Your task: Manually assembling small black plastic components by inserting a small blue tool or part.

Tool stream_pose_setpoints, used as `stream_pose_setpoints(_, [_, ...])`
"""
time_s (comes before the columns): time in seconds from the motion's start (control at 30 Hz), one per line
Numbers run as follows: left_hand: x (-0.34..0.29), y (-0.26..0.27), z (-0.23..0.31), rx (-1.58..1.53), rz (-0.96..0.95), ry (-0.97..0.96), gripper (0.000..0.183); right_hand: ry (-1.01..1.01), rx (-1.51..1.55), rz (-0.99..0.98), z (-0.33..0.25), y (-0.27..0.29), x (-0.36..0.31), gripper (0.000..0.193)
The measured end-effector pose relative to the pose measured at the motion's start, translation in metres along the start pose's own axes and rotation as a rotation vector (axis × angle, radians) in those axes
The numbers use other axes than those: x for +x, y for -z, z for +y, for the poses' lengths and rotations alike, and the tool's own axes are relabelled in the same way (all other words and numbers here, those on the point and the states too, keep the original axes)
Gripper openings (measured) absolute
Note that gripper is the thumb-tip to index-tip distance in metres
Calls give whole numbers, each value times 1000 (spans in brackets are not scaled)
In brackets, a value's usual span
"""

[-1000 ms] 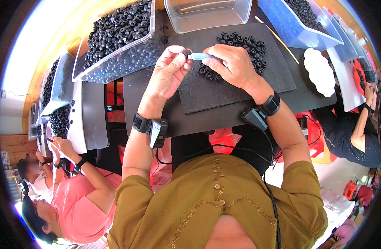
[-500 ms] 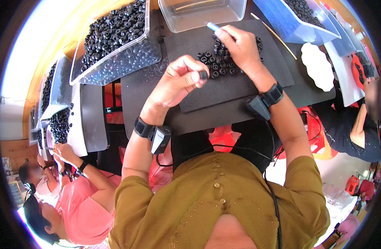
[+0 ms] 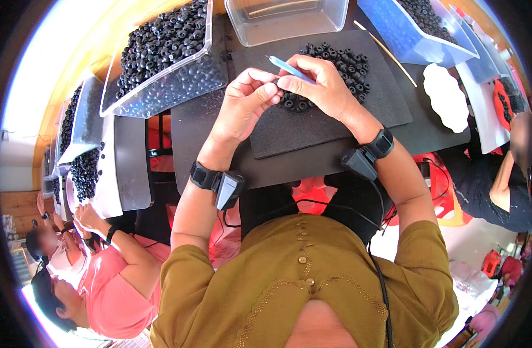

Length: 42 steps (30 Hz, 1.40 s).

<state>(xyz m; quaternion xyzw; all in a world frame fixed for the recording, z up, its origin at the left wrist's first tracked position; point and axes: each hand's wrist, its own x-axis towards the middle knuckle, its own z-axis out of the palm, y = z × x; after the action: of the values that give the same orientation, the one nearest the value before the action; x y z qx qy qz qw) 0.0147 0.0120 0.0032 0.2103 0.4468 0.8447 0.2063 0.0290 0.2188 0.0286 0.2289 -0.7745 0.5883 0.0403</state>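
Note:
Both my hands meet over a dark mat (image 3: 277, 140) on the table. My left hand (image 3: 243, 104) pinches a small round black piece (image 3: 276, 82) between thumb and fingertips; the fingers partly hide it. In my right hand (image 3: 324, 90) is a slim light-blue pen-like tool (image 3: 295, 70), its thin tip pointing up and left. The right fingertips touch or nearly touch the black piece. Beyond and beneath my right hand lies a heap of small black ring-like pieces (image 3: 350, 66), with holes in their middles.
At the left stands a clear box (image 3: 179, 95) full of black pieces. A clear tub (image 3: 286, 32) holding a stick sits at the back. Right of the mat are a thin wooden stick (image 3: 388, 55), a white scalloped object (image 3: 446, 95) and a bluish tub (image 3: 405, 40). Other people work on both sides.
My right hand has come down and left from over the heap to my left fingertips, bringing the blue tool along. The left hand keeps its pinch and has shifted slightly.

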Motion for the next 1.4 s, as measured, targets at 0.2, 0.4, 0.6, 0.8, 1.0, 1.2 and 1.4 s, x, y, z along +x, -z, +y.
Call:
stream_pose_setpoints(0.2, [-4, -12, 26, 206, 88, -142, 13, 58, -129, 17, -4, -6, -2, 28])
stream_pose_setpoints(0.4, [-7, 15, 137, 1109, 646, -695, 10, 88, -149, 157, 3, -3, 0, 28])
stream_pose_setpoints(0.6, [-12, 31, 149, 1662, 617, -792, 21, 91, -182, 225, 3, -3, 1, 29])
stream_pose_setpoints(0.8, [-10, -24, 51, 1413, 40, -404, 10, 80, -165, 326, 6, 2, 3, 27])
stream_pose_setpoints(1.0, [2, -9, 10, 1496, -81, -226, 25, 134, -224, 341, 6, 1, 3, 26])
stream_pose_setpoints(1.2, [3, -6, 10, 1290, -44, -124, 19, 199, -263, 365, 7, 3, 2, 26])
stream_pose_setpoints(1.4, [3, -9, 7, 1488, -143, -344, 19, 208, -274, 355, 7, 4, 2, 26])
